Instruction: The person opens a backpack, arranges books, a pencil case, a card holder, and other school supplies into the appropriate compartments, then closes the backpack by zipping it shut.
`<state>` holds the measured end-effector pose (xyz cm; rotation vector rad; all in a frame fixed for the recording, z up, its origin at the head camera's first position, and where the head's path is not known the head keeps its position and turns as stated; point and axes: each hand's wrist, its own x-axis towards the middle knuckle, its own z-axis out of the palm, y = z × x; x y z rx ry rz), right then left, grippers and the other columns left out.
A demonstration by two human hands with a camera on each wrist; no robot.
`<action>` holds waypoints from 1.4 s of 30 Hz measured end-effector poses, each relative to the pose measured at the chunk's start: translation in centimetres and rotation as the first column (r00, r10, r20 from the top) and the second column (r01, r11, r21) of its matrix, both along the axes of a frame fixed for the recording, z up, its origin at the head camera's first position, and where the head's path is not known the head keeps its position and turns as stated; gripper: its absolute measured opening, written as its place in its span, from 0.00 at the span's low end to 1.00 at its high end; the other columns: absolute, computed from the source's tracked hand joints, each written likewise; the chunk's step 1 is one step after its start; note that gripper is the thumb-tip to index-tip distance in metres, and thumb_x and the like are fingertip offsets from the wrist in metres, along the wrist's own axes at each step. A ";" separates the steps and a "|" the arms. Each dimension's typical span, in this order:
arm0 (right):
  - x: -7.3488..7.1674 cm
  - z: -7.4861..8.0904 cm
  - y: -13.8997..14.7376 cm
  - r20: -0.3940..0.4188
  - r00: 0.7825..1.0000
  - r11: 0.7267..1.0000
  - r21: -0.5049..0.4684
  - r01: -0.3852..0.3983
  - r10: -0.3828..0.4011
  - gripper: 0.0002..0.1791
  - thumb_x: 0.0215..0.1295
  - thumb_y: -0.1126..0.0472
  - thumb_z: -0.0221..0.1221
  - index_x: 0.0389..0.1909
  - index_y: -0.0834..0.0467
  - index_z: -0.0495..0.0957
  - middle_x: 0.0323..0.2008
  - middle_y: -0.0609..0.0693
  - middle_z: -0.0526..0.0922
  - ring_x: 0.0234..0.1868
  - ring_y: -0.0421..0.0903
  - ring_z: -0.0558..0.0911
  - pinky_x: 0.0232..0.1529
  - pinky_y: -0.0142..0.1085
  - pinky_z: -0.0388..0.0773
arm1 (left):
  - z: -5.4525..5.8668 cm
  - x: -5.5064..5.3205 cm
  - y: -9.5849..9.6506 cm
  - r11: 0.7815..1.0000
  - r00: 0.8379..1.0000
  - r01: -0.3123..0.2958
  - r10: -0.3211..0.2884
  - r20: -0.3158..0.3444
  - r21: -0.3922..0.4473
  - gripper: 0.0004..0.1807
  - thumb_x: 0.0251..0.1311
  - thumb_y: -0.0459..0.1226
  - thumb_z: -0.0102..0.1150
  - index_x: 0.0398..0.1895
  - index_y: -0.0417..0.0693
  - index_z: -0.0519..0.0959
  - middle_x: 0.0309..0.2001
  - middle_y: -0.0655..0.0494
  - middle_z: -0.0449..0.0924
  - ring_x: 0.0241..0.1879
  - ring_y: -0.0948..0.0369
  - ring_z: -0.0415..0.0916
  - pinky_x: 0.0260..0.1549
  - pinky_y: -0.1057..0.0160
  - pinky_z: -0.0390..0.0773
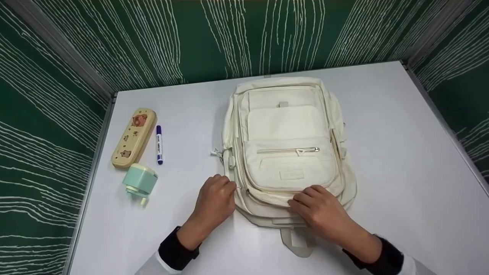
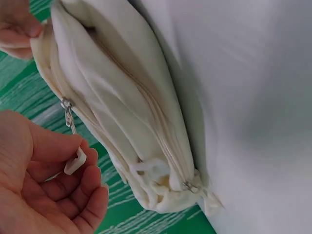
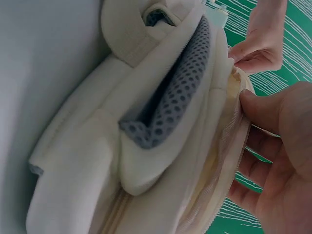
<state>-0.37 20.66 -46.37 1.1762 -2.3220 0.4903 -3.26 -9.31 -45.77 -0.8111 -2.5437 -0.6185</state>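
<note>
A cream backpack point(image 1: 290, 126) lies flat on the table, its front pocket upward and its top handle point(image 1: 300, 248) toward the person. My left hand point(image 1: 216, 196) is at the bag's near left side. In the left wrist view its thumb and fingers pinch a pale zipper pull point(image 2: 75, 162), which hangs by a cord from a metal slider point(image 2: 67, 103). My right hand point(image 1: 319, 210) grips the fabric edge of the front compartment at the near side. Seen from the right wrist, the thumb lies on the zipper edge point(image 3: 239, 122) with the fingers behind it, and that compartment gapes.
Left of the bag lie a yellow pencil case point(image 1: 133, 137) with animal pictures and a blue-capped marker point(image 1: 159, 145). A mint-green pencil sharpener point(image 1: 140, 179) with a crank stands nearer. Green walls with white lines border the white table point(image 1: 405, 160).
</note>
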 end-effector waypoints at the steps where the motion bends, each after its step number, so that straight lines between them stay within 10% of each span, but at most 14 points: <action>1: 0.0 0.1 0.0 0.001 1.000 1.000 -0.004 0.001 -0.001 0.24 0.85 0.58 0.45 0.34 0.58 0.87 0.32 0.48 0.84 0.33 0.48 0.83 0.36 0.44 0.79 | 0.1 -0.4 -0.1 1.000 1.000 -0.014 0.014 0.006 -0.006 0.14 0.48 0.16 0.63 0.17 0.41 0.79 0.20 0.53 0.71 0.21 0.56 0.66 0.23 0.60 0.65; 26: -0.1 1.4 -0.3 0.006 1.000 0.999 -0.029 -0.024 0.024 0.25 0.86 0.58 0.43 0.34 0.58 0.87 0.32 0.47 0.84 0.33 0.47 0.82 0.37 0.45 0.80 | 1.5 -13.2 0.6 0.940 0.934 -0.255 0.300 0.193 -0.227 0.05 0.52 0.21 0.62 0.23 0.33 0.85 0.23 0.42 0.80 0.27 0.45 0.80 0.31 0.48 0.80; 32: -0.4 1.9 -0.1 -0.014 1.000 0.998 -0.055 -0.026 0.025 0.24 0.85 0.59 0.46 0.33 0.58 0.87 0.31 0.47 0.85 0.32 0.47 0.83 0.36 0.44 0.79 | 0.7 -12.9 0.3 0.948 0.930 -0.260 0.296 0.216 -0.183 0.06 0.63 0.26 0.64 0.28 0.34 0.86 0.25 0.42 0.80 0.29 0.45 0.80 0.33 0.47 0.80; 42: -1.4 3.5 0.3 -0.086 0.996 0.993 -0.117 -0.013 0.003 0.21 0.83 0.60 0.49 0.32 0.58 0.87 0.30 0.48 0.85 0.30 0.47 0.82 0.34 0.43 0.78 | 0.2 -7.6 -4.2 0.937 0.937 -0.348 0.349 0.018 -0.044 0.16 0.68 0.33 0.65 0.54 0.31 0.84 0.54 0.33 0.82 0.54 0.39 0.80 0.56 0.42 0.77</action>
